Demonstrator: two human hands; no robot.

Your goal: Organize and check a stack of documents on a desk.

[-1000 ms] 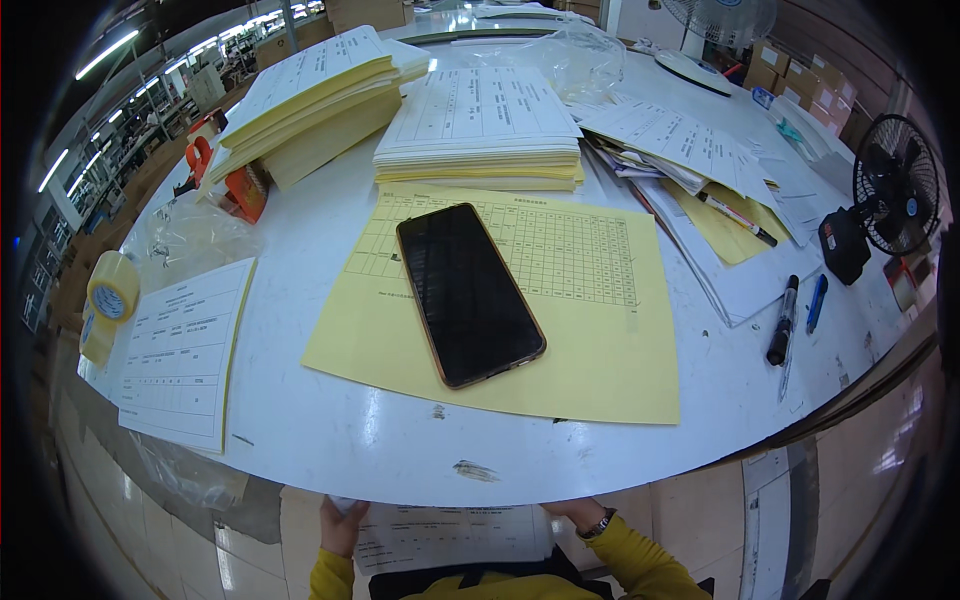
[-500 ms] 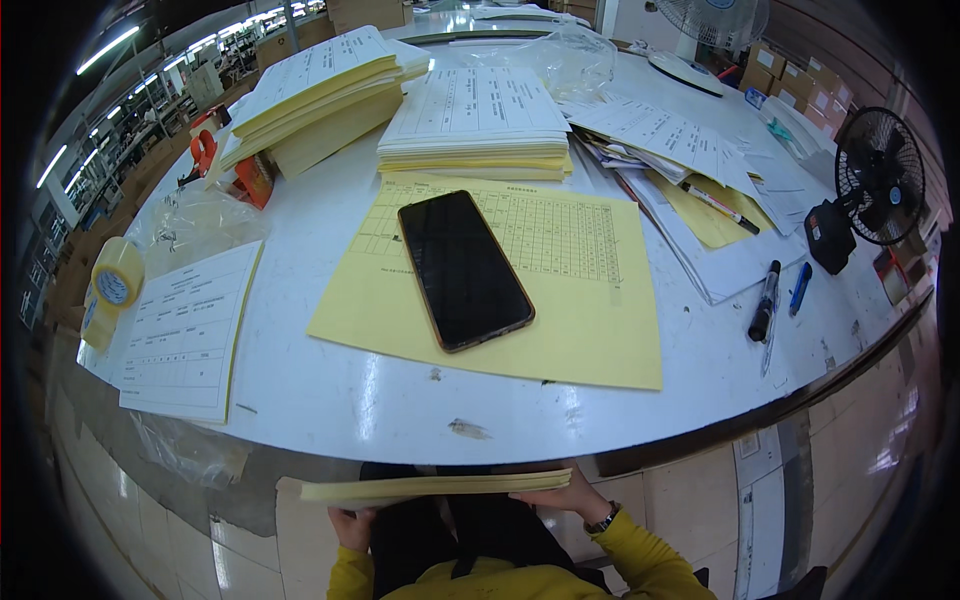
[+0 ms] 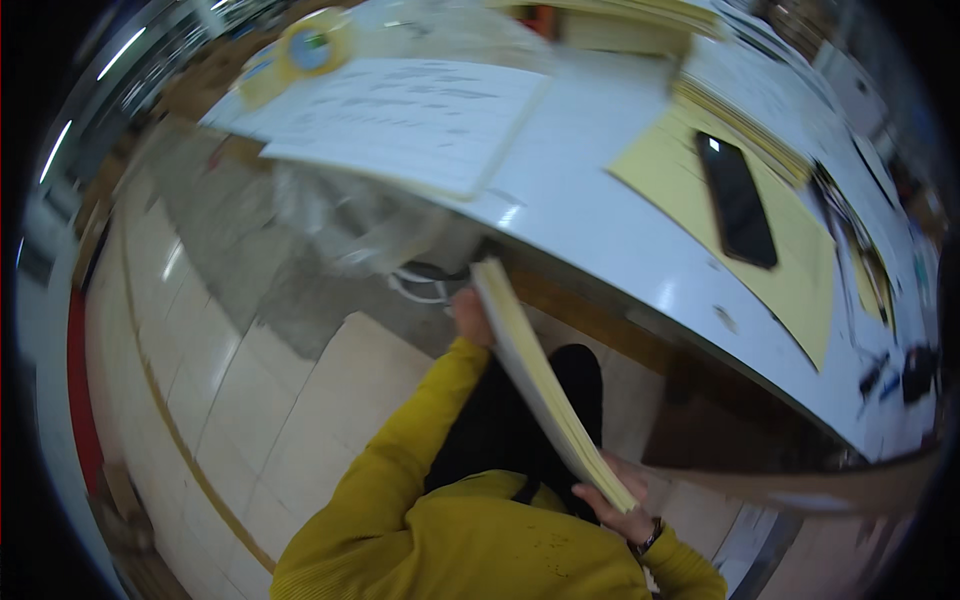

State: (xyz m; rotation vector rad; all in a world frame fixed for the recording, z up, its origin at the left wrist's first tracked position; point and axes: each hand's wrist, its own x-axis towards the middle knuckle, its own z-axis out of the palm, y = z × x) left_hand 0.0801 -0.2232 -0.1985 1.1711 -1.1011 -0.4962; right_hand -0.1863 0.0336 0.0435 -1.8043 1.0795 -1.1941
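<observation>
Between my two hands is a stack of paper sheets, white on one face with yellowish edges, held on edge above my lap below the table. My left hand grips its far end, with part of the fingers hidden behind the paper. At the near end, my right hand is closed round the lower corner, thumb on the near side. A black phone lies on a yellow printed sheet on the table, to the right of the stack.
The white table runs diagonally ahead. On its left part are a white printed paper stack and clear tape rolls. A clear plastic bag hangs below the edge. More yellow-edged stacks and pens lie farther off.
My view has swung left, and the table now looks slanted. The paper stack has gone from level to steeply slanted, left hand farther forward; both hands keep hold of it.
</observation>
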